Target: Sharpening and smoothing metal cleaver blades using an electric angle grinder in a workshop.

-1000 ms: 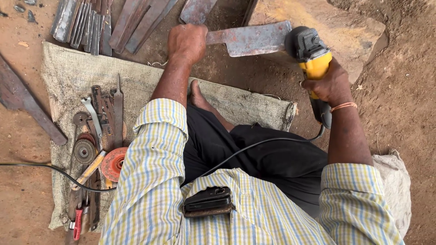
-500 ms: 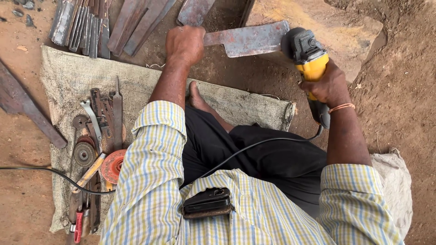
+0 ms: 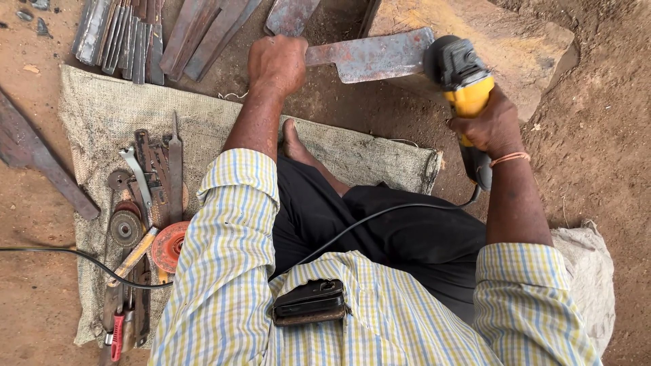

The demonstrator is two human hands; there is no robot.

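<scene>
My left hand [image 3: 277, 64] grips the handle end of a flat, rusty cleaver blade [image 3: 371, 55], held level with its far end over a stone block [image 3: 505, 47]. My right hand [image 3: 489, 125] is wrapped around the body of a yellow and black angle grinder [image 3: 462, 81]. The grinder's head sits against the right end of the blade. Its black cord [image 3: 380, 215] runs back across my lap. My bare foot [image 3: 295, 139] rests on the sacking below the blade.
A burlap sack [image 3: 102, 122] at left carries files, a wrench, grinding discs [image 3: 125, 227] and an orange disc [image 3: 168, 245]. Several metal blades [image 3: 135, 34] lie at top left. A long rusty bar [image 3: 37, 159] lies on the dirt. A black pouch [image 3: 308, 301] sits in my shirt pocket.
The blade and grinder have stayed together with only a slight shift. Both hands keep their hold.
</scene>
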